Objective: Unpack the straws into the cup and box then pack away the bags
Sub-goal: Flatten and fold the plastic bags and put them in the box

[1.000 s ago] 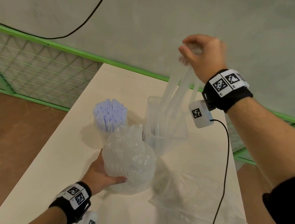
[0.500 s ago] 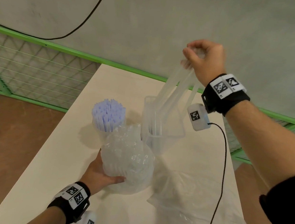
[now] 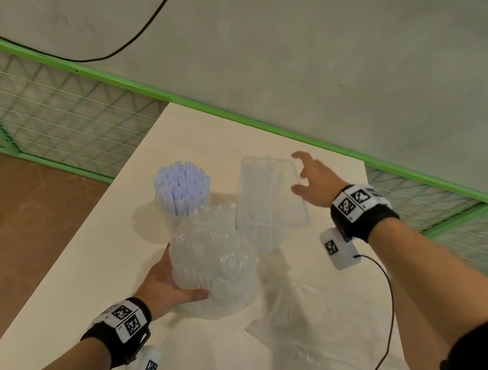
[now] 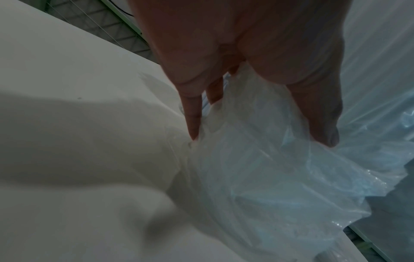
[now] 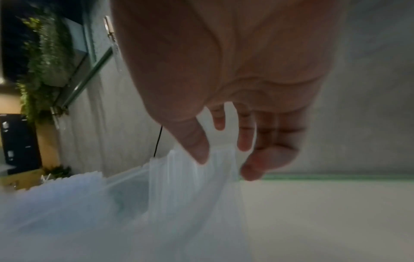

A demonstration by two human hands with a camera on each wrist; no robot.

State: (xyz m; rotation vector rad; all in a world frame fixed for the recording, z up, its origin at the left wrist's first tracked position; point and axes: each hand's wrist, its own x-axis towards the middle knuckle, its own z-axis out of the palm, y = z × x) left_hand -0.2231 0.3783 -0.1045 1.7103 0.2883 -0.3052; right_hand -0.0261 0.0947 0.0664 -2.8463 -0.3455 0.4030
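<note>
Left hand [image 3: 168,284] gripping one bag [image 3: 213,267], right hand [image 3: 310,178] spread (empty), one cup [image 3: 181,193], one box [image 3: 271,193]

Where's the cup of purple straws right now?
In the head view the cup of purple straws stands on the table, left of the clear box and just behind the bag of straws that the left hand holds.
</note>
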